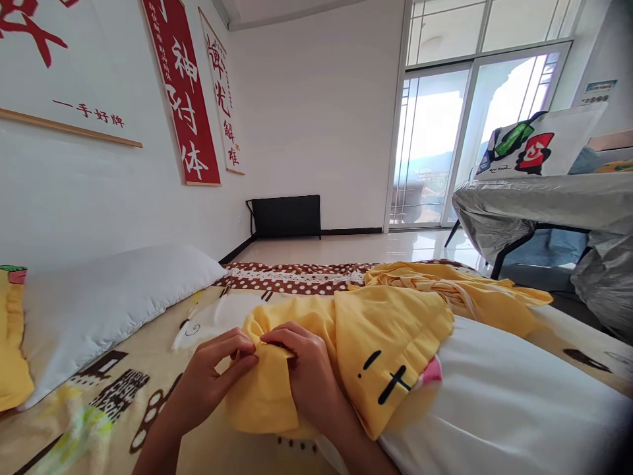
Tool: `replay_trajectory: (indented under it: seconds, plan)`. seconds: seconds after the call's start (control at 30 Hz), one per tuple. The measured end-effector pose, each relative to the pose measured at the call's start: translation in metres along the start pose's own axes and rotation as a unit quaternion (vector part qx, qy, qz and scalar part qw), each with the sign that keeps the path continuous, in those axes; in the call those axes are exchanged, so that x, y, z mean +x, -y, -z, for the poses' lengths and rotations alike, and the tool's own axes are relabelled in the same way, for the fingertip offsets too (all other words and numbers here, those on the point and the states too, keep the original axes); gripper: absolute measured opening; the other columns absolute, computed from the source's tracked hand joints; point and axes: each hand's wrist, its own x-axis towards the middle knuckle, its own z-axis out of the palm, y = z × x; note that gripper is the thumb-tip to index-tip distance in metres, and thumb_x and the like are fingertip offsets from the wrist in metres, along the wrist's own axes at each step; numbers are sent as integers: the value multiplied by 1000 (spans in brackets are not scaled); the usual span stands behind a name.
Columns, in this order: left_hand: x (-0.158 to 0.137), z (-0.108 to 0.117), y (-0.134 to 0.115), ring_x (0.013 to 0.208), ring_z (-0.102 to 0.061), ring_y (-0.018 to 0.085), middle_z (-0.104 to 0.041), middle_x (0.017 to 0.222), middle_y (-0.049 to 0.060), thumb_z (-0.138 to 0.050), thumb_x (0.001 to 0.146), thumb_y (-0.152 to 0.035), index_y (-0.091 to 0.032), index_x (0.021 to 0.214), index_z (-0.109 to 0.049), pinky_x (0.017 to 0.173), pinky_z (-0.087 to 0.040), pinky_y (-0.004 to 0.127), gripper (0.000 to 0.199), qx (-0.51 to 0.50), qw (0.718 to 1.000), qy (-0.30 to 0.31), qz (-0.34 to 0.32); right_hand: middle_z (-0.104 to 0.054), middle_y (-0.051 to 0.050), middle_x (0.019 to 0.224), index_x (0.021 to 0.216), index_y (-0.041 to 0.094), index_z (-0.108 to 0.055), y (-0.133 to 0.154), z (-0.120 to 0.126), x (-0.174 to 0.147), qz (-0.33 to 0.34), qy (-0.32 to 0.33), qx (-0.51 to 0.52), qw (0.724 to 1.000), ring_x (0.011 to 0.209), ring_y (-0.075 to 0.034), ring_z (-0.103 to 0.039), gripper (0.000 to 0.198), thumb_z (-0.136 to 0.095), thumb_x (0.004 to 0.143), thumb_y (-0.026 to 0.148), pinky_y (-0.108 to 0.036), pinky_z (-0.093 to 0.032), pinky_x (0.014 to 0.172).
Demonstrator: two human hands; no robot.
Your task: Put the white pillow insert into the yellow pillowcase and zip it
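A yellow pillowcase [361, 336] with black printed marks and a pink patch lies bunched in front of me. Its right end rests over the near end of a white pillow [484, 389]; how far the pillow reaches inside is hidden. My left hand [212, 369] pinches the fabric between thumb and fingers at the left end. Close beside it, my right hand [311, 369] also grips the cloth, with fingertips nearly meeting the left ones and part of the hand behind a fold.
Beyond the pillow lies a crumpled yellow cloth [475, 300]. Another white pillow [119, 297] and a yellow cased item [12, 343] are at left on the patterned blanket [148, 389]. A plastic-covered table [539, 198] with a printed bag [534, 148] stands at right.
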Motion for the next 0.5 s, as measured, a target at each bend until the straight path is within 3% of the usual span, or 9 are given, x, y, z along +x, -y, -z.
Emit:
replay_trajectory:
  seconds: [0.27,0.4,0.5]
  plan:
    - [-1,5,2,77,-57,14,-60,81,2,-45,93,-27,-21,81,-58,70,-46,23,18,26,999,28,-5,-69,1,73,90,21,-73,-3,-6,-5,-43,46,-45,997,67,-12,-60,35,-50,72,1,-19,-38,59]
    - [-2,5,1,76,-56,14,-58,80,1,-40,94,-29,-21,83,-54,71,-46,22,20,43,998,40,3,-69,1,77,90,22,-72,-1,-4,-5,-15,58,-48,997,70,-13,-60,33,-52,72,3,-19,-39,63]
    - [-2,3,-2,75,-55,13,-55,80,1,-38,95,-29,-21,83,-51,69,-46,22,20,49,999,15,-3,-66,0,74,85,21,-70,-2,-3,-7,32,87,-91,992,70,-13,-57,25,-55,73,5,-20,-39,64]
